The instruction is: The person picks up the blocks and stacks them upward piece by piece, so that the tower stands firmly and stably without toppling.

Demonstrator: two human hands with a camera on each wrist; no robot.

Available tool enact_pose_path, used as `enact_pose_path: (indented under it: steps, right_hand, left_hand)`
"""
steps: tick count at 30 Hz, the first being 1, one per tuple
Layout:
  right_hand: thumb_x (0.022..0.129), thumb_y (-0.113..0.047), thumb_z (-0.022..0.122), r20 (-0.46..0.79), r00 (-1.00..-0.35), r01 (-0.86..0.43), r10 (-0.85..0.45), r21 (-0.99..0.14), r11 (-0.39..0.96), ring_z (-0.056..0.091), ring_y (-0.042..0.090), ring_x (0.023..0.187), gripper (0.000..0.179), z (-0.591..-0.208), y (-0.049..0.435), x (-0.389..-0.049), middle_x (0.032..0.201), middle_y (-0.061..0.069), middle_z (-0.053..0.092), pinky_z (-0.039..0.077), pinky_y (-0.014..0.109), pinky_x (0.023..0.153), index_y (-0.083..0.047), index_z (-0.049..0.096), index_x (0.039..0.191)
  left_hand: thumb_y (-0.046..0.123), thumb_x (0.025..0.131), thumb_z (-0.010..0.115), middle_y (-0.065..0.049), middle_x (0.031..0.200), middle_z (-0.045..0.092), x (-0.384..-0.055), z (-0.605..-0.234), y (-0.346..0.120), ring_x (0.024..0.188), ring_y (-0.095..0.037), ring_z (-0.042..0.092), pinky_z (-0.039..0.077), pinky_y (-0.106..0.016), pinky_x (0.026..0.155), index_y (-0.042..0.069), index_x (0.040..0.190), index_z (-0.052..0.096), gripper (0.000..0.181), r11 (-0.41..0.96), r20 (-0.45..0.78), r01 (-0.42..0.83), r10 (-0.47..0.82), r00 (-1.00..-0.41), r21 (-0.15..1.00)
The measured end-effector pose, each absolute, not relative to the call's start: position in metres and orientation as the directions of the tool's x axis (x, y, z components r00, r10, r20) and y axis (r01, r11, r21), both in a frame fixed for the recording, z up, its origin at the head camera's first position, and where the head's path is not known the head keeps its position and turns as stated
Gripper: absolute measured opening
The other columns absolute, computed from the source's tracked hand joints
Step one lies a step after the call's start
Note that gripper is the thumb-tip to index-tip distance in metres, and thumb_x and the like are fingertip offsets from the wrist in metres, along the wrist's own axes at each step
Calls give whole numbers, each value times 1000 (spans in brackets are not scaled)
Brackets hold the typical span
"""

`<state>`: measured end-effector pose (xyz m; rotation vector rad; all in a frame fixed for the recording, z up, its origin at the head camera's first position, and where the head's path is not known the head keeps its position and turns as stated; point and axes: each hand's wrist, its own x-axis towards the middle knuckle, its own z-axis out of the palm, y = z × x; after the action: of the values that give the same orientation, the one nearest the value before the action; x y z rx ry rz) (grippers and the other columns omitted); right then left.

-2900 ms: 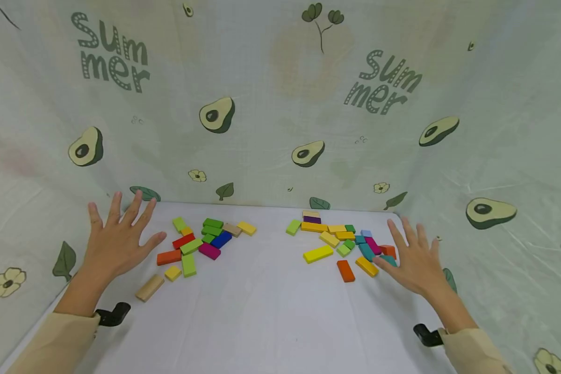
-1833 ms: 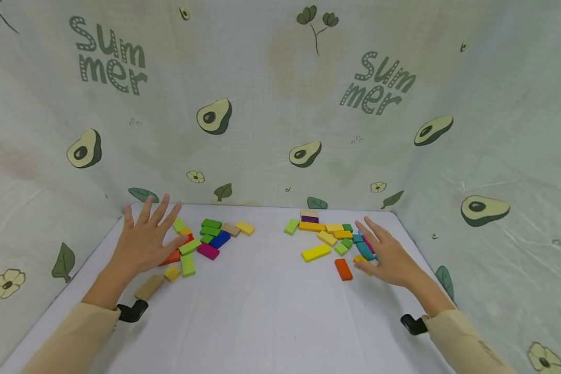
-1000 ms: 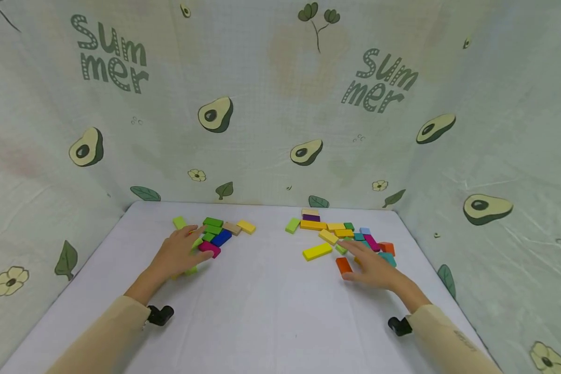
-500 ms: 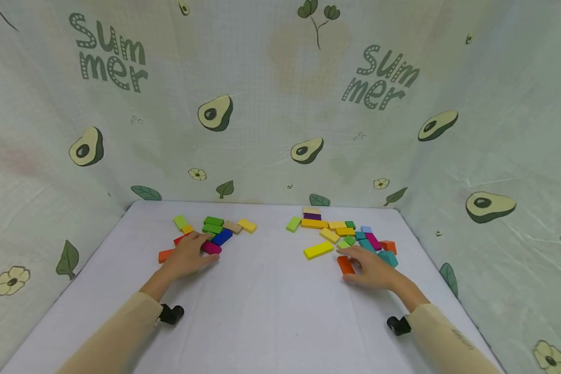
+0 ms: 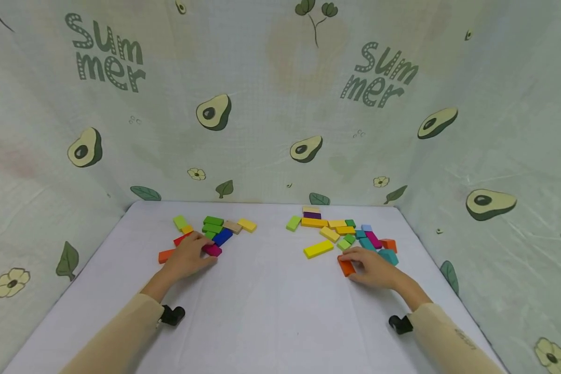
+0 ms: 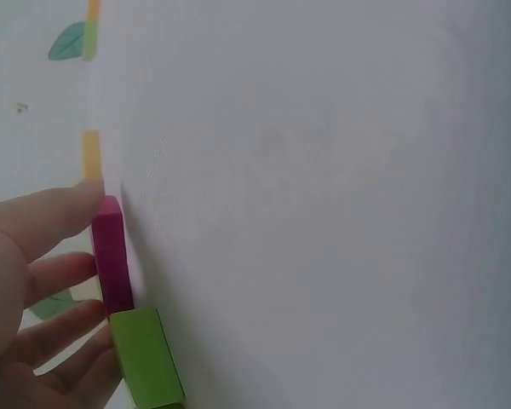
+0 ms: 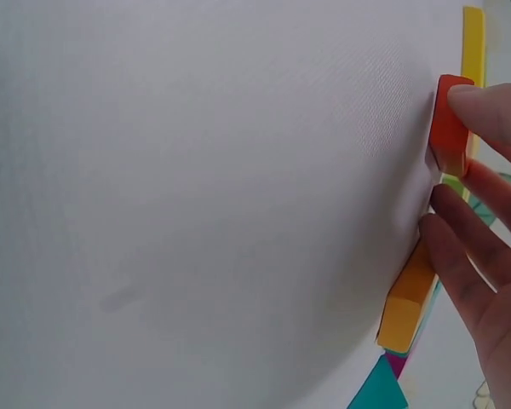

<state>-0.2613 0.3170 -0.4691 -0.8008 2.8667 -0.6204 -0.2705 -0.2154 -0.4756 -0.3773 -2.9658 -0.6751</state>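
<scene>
My left hand point(image 5: 189, 257) pinches a magenta wooden block point(image 5: 212, 250) at the left group. In the left wrist view its thumb lies at one end of the magenta block point(image 6: 111, 256) and a finger is at its side. A green block point(image 6: 146, 358) stands close by. On the right, my right hand point(image 5: 371, 267) pinches an orange block point(image 5: 346, 267) between thumb and forefinger. The right wrist view has the thumb on the orange block's point(image 7: 450, 128) face, with the other fingers near a yellow-orange block point(image 7: 406, 298). Both blocks are at table level.
Left of centre lie green, blue point(image 5: 223, 237), red, tan point(image 5: 232, 226) and yellow blocks. The right group holds a long yellow block point(image 5: 318, 249), several orange-yellow ones, and teal point(image 5: 388, 256) and purple pieces. Printed cloth point(image 5: 262, 67) walls the white table point(image 5: 262, 311) behind and at both sides.
Both hands have come in from above the outer sides and lowered onto the blocks. Over the last half second the fingers close on the magenta and orange blocks, and the orange one shifts slightly.
</scene>
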Motion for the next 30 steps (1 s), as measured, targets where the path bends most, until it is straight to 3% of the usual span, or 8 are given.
enact_pose_path:
  steps: [11, 21, 30]
  right_hand:
    - [93, -19, 84, 2, -868, -455, -496, -402, 795, 61, 31, 125, 49, -466, 316, -263, 139, 10, 66, 60, 48, 100, -11, 69, 139]
    - [93, -23, 85, -28, -884, -418, -467, -400, 816, 61, 31, 124, 54, -462, 311, -262, 138, 12, 65, 60, 49, 100, -10, 67, 142]
    - [92, -27, 85, -64, -895, -389, -441, -372, 843, 60, 31, 126, 57, -461, 303, -261, 138, 11, 65, 57, 53, 103, -10, 66, 143]
  left_hand:
    - [26, 92, 85, -18, 131, 63, -269, -474, -212, 122, -38, 59, 57, -59, 100, 11, 127, 72, 39, 868, 66, 251, 247, -967, 428]
    - [31, 91, 86, -23, 144, 59, -269, -470, -208, 133, -42, 56, 56, -60, 102, 8, 143, 66, 60, 880, 18, 241, 257, -966, 409]
    - [32, 88, 89, -24, 144, 59, -266, -470, -198, 131, -43, 56, 58, -58, 99, 5, 144, 64, 67, 893, -12, 251, 276, -961, 373]
